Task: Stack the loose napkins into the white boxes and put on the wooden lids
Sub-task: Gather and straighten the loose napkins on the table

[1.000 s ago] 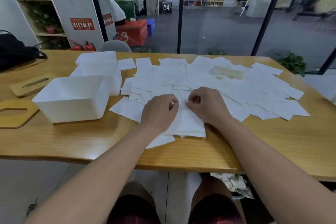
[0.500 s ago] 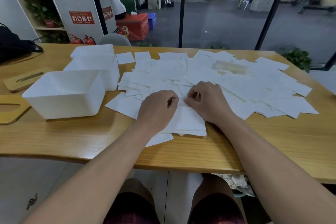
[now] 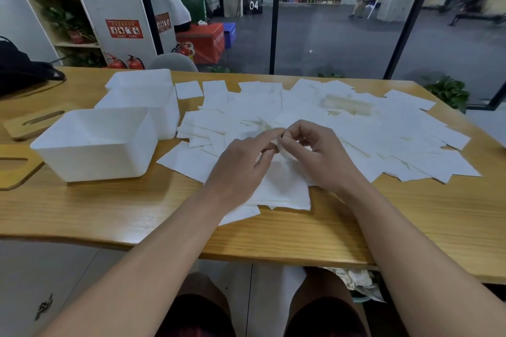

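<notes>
Napkins (image 3: 315, 117), loose, white: lay spread in an overlapping sheet over the wooden table (image 3: 82, 216), to the right of the nearest white box (image 3: 93, 145) and running well away from it. Small gathered pile (image 3: 282, 189): sat at the spread's near edge, under my wrists, its long axis running away from me. My left hand (image 3: 238, 169): fingers extended and relaxed, tips touching the raised corner of one napkin (image 3: 284, 152). My right hand (image 3: 320, 156): thumb and forefinger pinched that same corner, just above the pile. Nearest white box: open, apparently empty, standing to the left of both hands, the left hand the nearer to it. Second white box (image 3: 142, 101): behind the first, touching it. Wooden lids (image 3: 16, 169): flat on the table, left of the nearest box, not yet fitted. Judgement: stacking had barely begun; most napkins remained ungathered.
</notes>
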A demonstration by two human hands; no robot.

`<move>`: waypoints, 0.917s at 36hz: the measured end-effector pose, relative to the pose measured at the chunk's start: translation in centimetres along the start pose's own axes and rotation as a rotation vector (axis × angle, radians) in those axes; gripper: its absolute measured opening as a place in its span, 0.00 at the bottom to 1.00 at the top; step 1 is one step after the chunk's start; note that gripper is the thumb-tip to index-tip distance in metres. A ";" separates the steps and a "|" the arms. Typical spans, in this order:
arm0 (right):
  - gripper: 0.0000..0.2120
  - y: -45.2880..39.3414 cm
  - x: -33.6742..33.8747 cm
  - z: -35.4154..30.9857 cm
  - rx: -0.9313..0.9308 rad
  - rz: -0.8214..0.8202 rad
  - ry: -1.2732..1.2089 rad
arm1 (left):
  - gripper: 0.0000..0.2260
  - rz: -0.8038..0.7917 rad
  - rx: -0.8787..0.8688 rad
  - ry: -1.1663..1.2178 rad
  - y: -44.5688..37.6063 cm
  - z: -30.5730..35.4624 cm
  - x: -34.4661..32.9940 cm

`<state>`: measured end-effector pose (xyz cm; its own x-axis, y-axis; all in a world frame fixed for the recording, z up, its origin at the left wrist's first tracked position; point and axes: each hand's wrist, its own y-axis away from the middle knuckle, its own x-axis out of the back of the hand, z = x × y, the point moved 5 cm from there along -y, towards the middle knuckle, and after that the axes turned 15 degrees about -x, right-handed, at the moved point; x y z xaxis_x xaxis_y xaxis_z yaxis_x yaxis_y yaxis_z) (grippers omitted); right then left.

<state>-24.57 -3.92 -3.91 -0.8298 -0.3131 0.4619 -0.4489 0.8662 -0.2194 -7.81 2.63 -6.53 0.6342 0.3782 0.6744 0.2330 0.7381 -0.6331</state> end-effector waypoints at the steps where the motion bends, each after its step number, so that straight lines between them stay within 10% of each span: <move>1: 0.06 0.1 0.0 -0.2 0.014 -0.013 -0.019 | 0.19 0.017 0.016 0.046 0.2 0.0 0.1; 15: 0.08 0.2 1.1 0.1 -0.052 0.130 -0.116 | 0.09 0.488 0.272 0.584 0.3 -1.4 3.1; 23: 0.26 0.9 0.0 0.0 -0.189 -0.120 -0.104 | 0.13 0.303 0.295 1.317 0.2 -0.7 2.2; 33: 0.06 0.9 -0.2 -0.1 -0.123 -0.038 -0.113 | 0.11 0.327 0.365 0.723 1.1 -1.9 4.2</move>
<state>-24.79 -3.10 -4.11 -0.8481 -0.3823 0.3668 -0.4425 0.8919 -0.0936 -3.47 3.97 -5.17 0.9692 0.2464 -0.0049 -0.2146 0.8340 -0.5082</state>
